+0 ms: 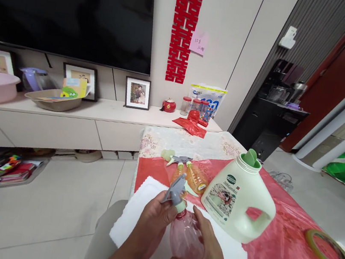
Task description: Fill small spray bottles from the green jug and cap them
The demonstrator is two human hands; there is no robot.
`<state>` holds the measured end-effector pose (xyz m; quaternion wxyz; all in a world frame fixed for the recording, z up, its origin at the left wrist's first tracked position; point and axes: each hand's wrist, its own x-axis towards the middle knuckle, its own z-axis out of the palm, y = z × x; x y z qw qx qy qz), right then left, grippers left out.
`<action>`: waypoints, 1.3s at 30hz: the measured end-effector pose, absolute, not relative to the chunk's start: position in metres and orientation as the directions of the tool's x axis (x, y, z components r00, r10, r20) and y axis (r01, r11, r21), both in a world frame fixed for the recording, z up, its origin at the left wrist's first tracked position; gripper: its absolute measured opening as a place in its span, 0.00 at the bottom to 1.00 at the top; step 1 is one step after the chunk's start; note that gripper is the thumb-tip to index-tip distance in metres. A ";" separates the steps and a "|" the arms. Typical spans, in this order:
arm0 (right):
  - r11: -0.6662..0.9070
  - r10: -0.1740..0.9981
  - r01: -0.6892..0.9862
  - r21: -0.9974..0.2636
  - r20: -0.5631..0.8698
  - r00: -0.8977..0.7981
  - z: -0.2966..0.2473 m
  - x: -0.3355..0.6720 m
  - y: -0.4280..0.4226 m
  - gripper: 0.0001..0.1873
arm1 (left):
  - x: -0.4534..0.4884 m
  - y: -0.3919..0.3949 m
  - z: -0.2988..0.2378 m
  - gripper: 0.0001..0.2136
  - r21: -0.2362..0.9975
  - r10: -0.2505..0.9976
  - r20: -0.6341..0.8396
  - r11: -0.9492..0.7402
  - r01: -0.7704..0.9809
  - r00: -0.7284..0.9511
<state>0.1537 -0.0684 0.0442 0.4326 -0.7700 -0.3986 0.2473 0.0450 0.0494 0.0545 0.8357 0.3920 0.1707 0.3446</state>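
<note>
My right hand (205, 255) wraps round a clear pinkish plastic bottle (185, 237) low in the middle of the view. Fingers of my left hand (149, 225) are closed on its grey spray-trigger head (175, 190) with a green collar. Just behind lie two orange spray bottles (196, 177) on their sides. To the right stands a large cream detergent jug (237, 195) with a green cap and a handle. All rest over a white towel (137, 211) and a red plastic sheet (284, 250) on a small table.
A roll of tape (329, 250) lies on the red sheet at the right. Beyond is a long white TV console (97, 112) with photo frames, basins, jars and a red pot. A black cabinet (271, 118) stands to the right.
</note>
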 end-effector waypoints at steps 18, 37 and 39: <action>-0.137 0.804 0.519 -0.844 0.211 0.556 0.006 0.152 -0.050 0.45 | 0.054 0.040 0.043 0.26 0.912 0.826 -0.238 0.371 -0.174 0.511; -0.135 0.842 0.871 -0.473 0.409 0.352 0.033 0.142 0.090 0.41 | 0.062 0.170 0.057 0.25 0.968 0.853 0.245 -0.190 -0.162 0.460; -0.170 0.846 0.873 -0.457 0.386 0.367 0.034 0.145 0.100 0.42 | 0.070 0.181 0.052 0.26 0.969 0.849 0.245 -0.194 -0.156 0.468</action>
